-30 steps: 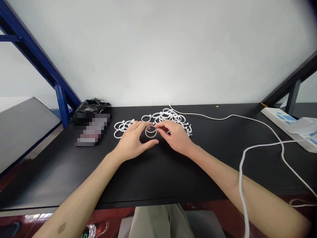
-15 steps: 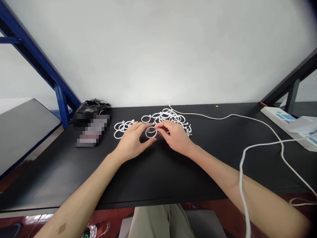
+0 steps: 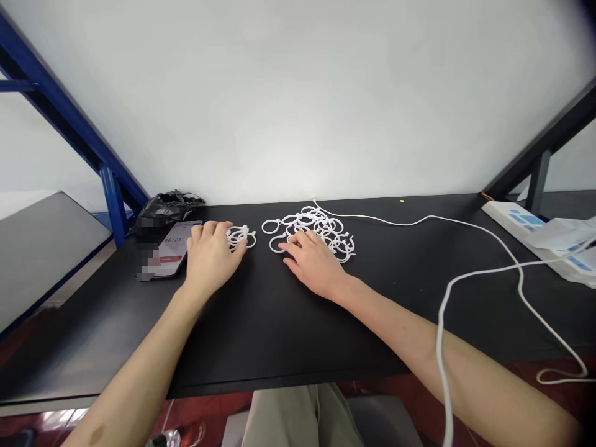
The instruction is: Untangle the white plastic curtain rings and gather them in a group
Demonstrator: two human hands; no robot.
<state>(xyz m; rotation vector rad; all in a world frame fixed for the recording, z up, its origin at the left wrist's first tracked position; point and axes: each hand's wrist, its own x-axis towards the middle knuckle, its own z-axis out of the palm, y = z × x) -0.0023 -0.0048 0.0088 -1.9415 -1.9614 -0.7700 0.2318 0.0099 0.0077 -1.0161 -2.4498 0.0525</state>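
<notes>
My left hand [image 3: 212,256] is at the smaller group of white rings [image 3: 241,236] on the left, its thumb apart from the fingers. Each ring is a thin loop with a small knob on it. The hand hides part of this group, and I see nothing gripped in it. My right hand [image 3: 316,262] rests palm down at the front of the larger pile of white rings [image 3: 310,214]. Its fingers are apart, and a fingertip touches or nearly touches a single white ring [image 3: 271,245] at the pile's near left.
A phone [image 3: 174,248] lies left of my left hand, with a black plastic bag [image 3: 170,203] behind it. A white cable [image 3: 444,329] crosses the black table [image 3: 261,335] and passes over my right forearm. A white-and-blue box [image 3: 526,226] stands at the right.
The ring that both hands held between them is no longer there. My left hand has moved left over the smaller group; my right hand has come down slightly left onto the larger pile.
</notes>
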